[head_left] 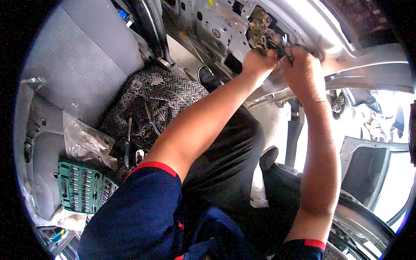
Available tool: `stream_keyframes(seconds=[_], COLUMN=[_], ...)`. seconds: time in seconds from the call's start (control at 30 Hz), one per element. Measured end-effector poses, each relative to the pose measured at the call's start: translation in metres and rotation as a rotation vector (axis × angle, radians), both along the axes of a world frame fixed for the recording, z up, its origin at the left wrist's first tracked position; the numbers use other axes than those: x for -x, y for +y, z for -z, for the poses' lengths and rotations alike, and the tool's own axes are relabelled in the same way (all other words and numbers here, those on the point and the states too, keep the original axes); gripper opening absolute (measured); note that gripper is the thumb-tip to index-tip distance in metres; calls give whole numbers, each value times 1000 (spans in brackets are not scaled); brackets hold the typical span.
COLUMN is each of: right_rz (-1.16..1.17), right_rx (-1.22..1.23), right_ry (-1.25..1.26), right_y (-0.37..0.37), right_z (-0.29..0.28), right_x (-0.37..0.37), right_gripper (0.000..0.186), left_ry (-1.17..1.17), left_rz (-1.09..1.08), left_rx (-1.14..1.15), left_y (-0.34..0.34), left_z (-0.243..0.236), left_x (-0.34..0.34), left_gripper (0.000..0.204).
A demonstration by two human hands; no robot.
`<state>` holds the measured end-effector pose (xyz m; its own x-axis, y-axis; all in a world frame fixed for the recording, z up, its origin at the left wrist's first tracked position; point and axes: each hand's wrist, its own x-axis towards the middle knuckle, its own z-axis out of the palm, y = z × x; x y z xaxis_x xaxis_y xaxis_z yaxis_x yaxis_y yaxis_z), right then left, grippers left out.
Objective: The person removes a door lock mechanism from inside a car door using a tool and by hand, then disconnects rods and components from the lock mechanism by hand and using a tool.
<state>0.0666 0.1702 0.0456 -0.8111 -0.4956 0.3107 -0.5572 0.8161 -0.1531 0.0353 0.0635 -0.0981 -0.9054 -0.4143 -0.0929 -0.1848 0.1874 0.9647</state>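
Door: a bare silver door panel (225,32) spans the top of the frame, its cut-outs exposed.
Mechanism: a metal mechanism (261,24) sits in an opening at the upper right of centre, just above the left hand's fingertips.
Left hand: the left hand (258,64) is at the opening's lower edge, fingers curled; I cannot tell whether they grasp anything.
Right hand: the right hand (304,71) is just beside it, fingers closed around a slim metal piece (286,47).
Metal piece: it juts upward from between the right thumb and fingers, right of the mechanism; its kind is unclear.
Lower left: a green socket case (79,187) lies open below a crumpled clear bag (84,141).
Left of centre: a screwdriver (128,149) lies near the left upper arm.
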Motion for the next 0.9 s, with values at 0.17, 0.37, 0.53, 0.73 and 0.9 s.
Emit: stream_keyframes(seconds=[0.17, 0.37, 0.53, 0.73, 0.9], right_rz=[-46, -102, -78, 21, 47], right_rx=[13, 3, -26, 55, 38], right_ry=[-59, 28, -30, -103, -45], right_y=[4, 1, 0, 3, 0], right_z=[-5, -7, -7, 2, 6], right_x=[2, -1, -2, 9, 11], right_gripper=[20, 18, 17, 20, 22], left_ry=[239, 133, 70, 245, 292], left_rz=[260, 448, 429, 462, 349], left_rx=[-980, -1480, -1247, -1120, -1192], left_y=[-21, -36, -40, -34, -24], left_z=[4, -3, 18, 19, 8], left_x=[-14, -16, -5, -7, -11], left_gripper=[25, 24, 22, 29, 26])
